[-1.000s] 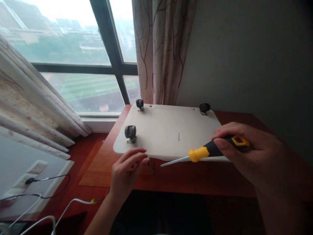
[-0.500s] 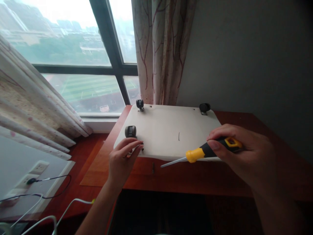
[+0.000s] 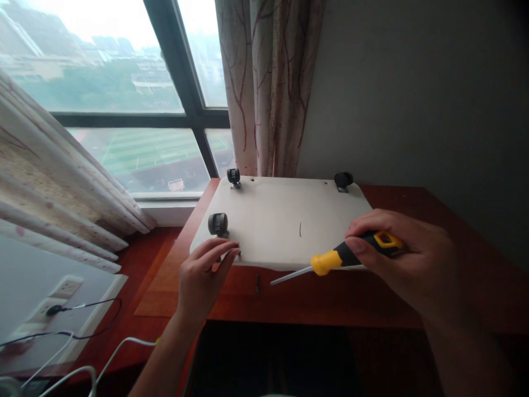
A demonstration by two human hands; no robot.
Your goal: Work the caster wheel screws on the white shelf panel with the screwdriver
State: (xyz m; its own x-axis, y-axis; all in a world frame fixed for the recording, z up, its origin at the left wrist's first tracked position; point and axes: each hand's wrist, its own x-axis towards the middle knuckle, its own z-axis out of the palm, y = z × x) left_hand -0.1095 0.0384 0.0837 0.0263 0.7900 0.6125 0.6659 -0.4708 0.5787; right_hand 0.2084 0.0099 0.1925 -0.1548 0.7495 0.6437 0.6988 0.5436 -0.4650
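Note:
My left hand (image 3: pixel 204 273) pinches a small dark screw (image 3: pixel 238 246) between thumb and fingertips, over the near-left part of a white board (image 3: pixel 273 215). Most of that screw is hidden by the fingers. Just behind the hand, a black caster wheel (image 3: pixel 217 223) stands up from the board. My right hand (image 3: pixel 409 259) is wrapped around a yellow-and-black screwdriver (image 3: pixel 326 263), held above the board's front edge. Its metal shaft points left and slightly down, its tip in the air. A loose screw (image 3: pixel 258 283) lies on the brown table (image 3: pixel 231 303) in front of the board.
Two more black casters stand at the far-left (image 3: pixel 233 177) and far-right (image 3: pixel 343 181) corners of the board. A window (image 3: pixel 136 154) and curtains (image 3: pixel 273 88) are behind. At left, cables (image 3: pixel 124 344) hang near a wall socket (image 3: pixel 66 286).
The view has shifted slightly. Both hands keep their holds; the left fingertips are a little lower relative to the caster, and the screwdriver stays in nearly the same pose.

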